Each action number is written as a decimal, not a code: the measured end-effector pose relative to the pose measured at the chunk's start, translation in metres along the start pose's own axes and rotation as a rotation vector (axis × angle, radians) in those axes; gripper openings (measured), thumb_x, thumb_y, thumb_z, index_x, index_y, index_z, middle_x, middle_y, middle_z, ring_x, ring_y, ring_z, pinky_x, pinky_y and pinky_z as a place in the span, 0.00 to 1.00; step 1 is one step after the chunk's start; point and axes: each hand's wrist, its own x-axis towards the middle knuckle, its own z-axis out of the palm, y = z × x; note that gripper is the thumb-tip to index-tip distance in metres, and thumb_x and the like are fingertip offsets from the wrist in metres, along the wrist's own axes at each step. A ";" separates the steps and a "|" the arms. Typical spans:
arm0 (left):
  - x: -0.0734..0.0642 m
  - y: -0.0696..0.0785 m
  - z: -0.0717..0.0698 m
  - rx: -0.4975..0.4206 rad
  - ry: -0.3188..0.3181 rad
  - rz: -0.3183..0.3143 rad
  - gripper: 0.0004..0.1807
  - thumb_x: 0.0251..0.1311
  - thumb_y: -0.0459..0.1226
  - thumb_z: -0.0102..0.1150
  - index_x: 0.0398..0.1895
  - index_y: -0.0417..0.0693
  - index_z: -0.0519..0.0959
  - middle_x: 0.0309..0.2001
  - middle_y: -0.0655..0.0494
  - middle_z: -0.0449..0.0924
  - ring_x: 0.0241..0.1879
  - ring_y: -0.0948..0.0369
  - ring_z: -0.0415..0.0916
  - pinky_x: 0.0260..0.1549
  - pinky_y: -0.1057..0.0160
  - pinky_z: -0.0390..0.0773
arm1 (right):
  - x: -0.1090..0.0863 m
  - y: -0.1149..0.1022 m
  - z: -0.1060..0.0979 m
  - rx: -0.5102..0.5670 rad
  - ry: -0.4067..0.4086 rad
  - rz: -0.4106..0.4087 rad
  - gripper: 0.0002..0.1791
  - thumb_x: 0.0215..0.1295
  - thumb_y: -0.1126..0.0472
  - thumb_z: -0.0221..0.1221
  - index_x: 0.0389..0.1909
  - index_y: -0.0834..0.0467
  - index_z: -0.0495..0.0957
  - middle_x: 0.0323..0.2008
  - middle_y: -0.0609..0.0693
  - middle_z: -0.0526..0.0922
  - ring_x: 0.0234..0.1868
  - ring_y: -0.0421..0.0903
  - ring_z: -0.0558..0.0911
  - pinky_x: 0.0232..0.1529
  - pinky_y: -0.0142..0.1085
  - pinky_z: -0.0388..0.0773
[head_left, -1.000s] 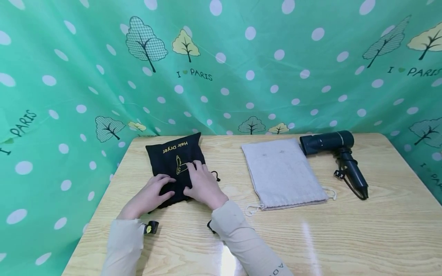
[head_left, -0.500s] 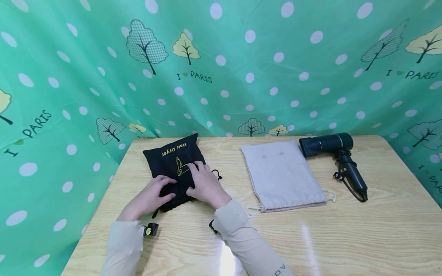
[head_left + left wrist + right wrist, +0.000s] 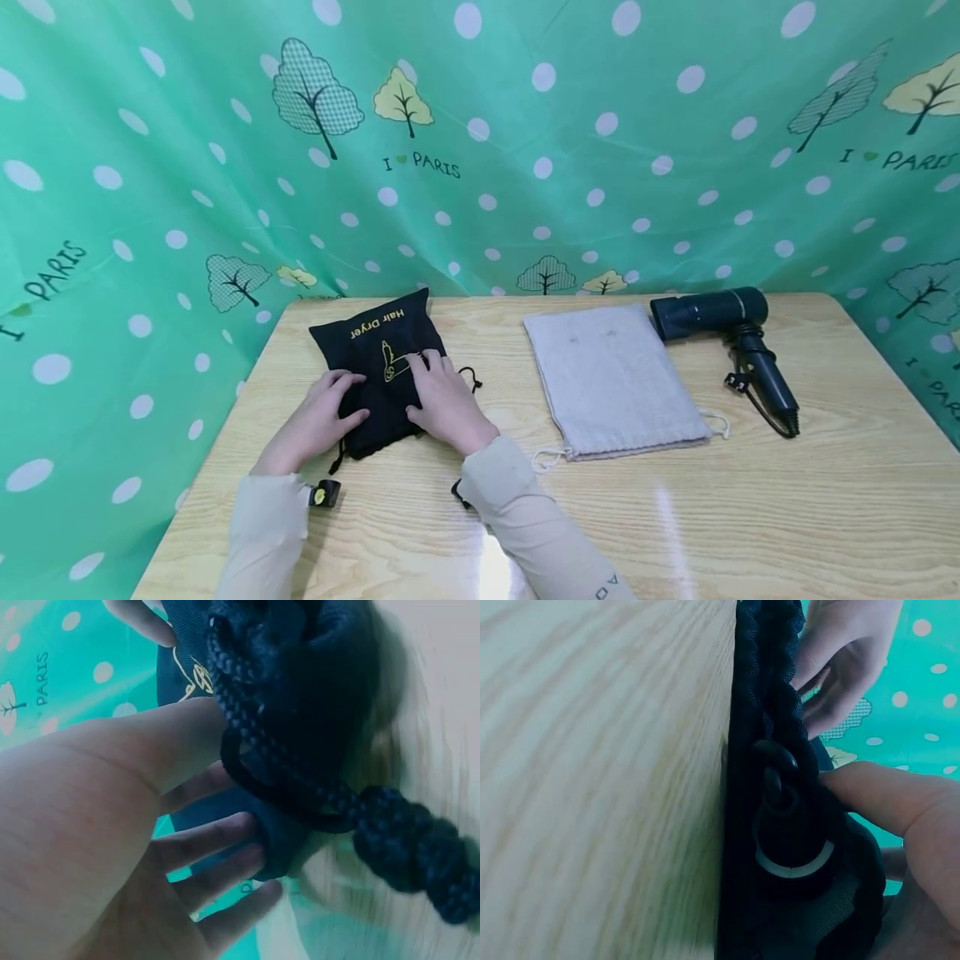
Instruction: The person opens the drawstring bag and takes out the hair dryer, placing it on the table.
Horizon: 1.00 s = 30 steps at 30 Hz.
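A black drawstring bag (image 3: 378, 412) printed "Hair Dryer" lies at the table's left, its gathered mouth towards me. My left hand (image 3: 318, 415) rests at its left edge, fingers spread and thumb touching it. Near the thumb hangs a braided black drawstring (image 3: 285, 769) ending in a knot. Across the bag's right part lies my right hand (image 3: 444, 402), fingers on the top side and thumb by the mouth. Inside the mouth, the right wrist view shows a dark round end (image 3: 791, 840) with a pale ring and a loop. The rest of that thing is hidden.
On the wooden table (image 3: 750, 508), a grey drawstring bag (image 3: 618, 379) lies flat right of the black one. Beside it is a black hair dryer (image 3: 708, 311) with its cord and plug. A green dotted curtain (image 3: 480, 150) hangs behind and at the sides.
My left hand has slid a little left along the bag's edge. The bag has shifted slightly, and its left drawstring now shows more. My right hand stays nearly in place.
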 end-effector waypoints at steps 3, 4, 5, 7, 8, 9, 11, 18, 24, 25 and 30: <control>0.000 0.001 0.002 0.001 -0.012 0.006 0.23 0.63 0.37 0.64 0.59 0.35 0.74 0.60 0.33 0.68 0.61 0.35 0.64 0.61 0.36 0.66 | 0.001 0.002 -0.001 0.010 -0.006 -0.009 0.40 0.62 0.56 0.67 0.73 0.56 0.61 0.70 0.59 0.65 0.66 0.55 0.69 0.61 0.46 0.75; 0.000 0.001 0.002 0.003 -0.015 0.005 0.23 0.63 0.37 0.64 0.58 0.35 0.75 0.60 0.34 0.69 0.61 0.35 0.64 0.61 0.36 0.66 | 0.001 0.003 -0.001 0.019 -0.010 -0.011 0.40 0.62 0.57 0.67 0.73 0.56 0.61 0.70 0.58 0.64 0.67 0.55 0.69 0.61 0.46 0.74; -0.001 0.002 0.002 0.008 -0.018 0.002 0.22 0.63 0.37 0.64 0.57 0.36 0.76 0.59 0.34 0.69 0.61 0.36 0.64 0.61 0.36 0.66 | 0.002 0.004 -0.001 0.027 -0.013 -0.013 0.40 0.62 0.57 0.67 0.73 0.56 0.61 0.70 0.58 0.64 0.67 0.55 0.68 0.62 0.46 0.74; -0.002 0.002 0.003 0.018 -0.022 -0.002 0.22 0.63 0.38 0.65 0.57 0.36 0.76 0.59 0.35 0.70 0.61 0.36 0.65 0.61 0.36 0.66 | 0.002 0.006 -0.001 0.042 -0.021 -0.014 0.39 0.63 0.58 0.66 0.73 0.55 0.61 0.71 0.57 0.64 0.69 0.54 0.68 0.63 0.47 0.73; -0.002 0.002 0.003 0.023 -0.026 -0.004 0.22 0.63 0.39 0.65 0.57 0.37 0.77 0.59 0.35 0.70 0.61 0.36 0.65 0.61 0.36 0.66 | 0.003 0.007 -0.001 0.047 -0.022 -0.015 0.39 0.63 0.59 0.66 0.73 0.55 0.61 0.71 0.57 0.64 0.69 0.54 0.67 0.64 0.47 0.73; -0.002 0.003 0.003 0.027 -0.030 -0.006 0.22 0.63 0.39 0.65 0.57 0.37 0.77 0.58 0.35 0.70 0.60 0.37 0.65 0.61 0.36 0.67 | 0.004 0.008 0.000 0.051 -0.023 -0.018 0.38 0.63 0.60 0.66 0.73 0.55 0.61 0.72 0.56 0.64 0.70 0.54 0.67 0.64 0.48 0.72; -0.004 0.003 0.003 0.034 -0.037 -0.008 0.22 0.62 0.40 0.65 0.56 0.37 0.77 0.58 0.36 0.71 0.59 0.37 0.66 0.60 0.37 0.67 | 0.005 0.010 0.000 0.055 -0.023 -0.021 0.38 0.63 0.61 0.65 0.73 0.54 0.62 0.72 0.55 0.64 0.71 0.53 0.66 0.65 0.49 0.72; -0.007 0.006 0.000 0.049 -0.055 -0.010 0.22 0.62 0.42 0.66 0.55 0.38 0.78 0.57 0.38 0.72 0.58 0.39 0.67 0.59 0.38 0.69 | 0.007 0.013 0.000 0.045 -0.029 -0.036 0.37 0.63 0.64 0.64 0.73 0.55 0.62 0.73 0.55 0.63 0.73 0.53 0.65 0.67 0.49 0.69; -0.007 0.013 -0.002 0.067 -0.082 -0.023 0.21 0.62 0.42 0.65 0.54 0.39 0.79 0.55 0.39 0.73 0.57 0.38 0.68 0.58 0.38 0.70 | 0.008 0.012 -0.002 0.008 -0.022 -0.052 0.36 0.65 0.65 0.63 0.72 0.54 0.63 0.74 0.54 0.63 0.72 0.53 0.66 0.67 0.48 0.70; -0.007 0.014 -0.002 0.071 -0.086 -0.025 0.21 0.62 0.42 0.65 0.53 0.39 0.79 0.55 0.39 0.73 0.56 0.38 0.68 0.57 0.38 0.70 | 0.008 0.013 -0.002 -0.003 -0.019 -0.054 0.35 0.65 0.65 0.63 0.72 0.54 0.63 0.74 0.54 0.63 0.72 0.52 0.66 0.67 0.48 0.70; -0.008 0.016 -0.003 0.084 -0.095 -0.023 0.19 0.62 0.42 0.65 0.51 0.40 0.80 0.53 0.40 0.74 0.55 0.39 0.69 0.56 0.38 0.70 | 0.007 0.013 -0.003 -0.028 -0.015 -0.062 0.35 0.65 0.66 0.62 0.73 0.53 0.63 0.74 0.53 0.63 0.71 0.52 0.67 0.68 0.47 0.69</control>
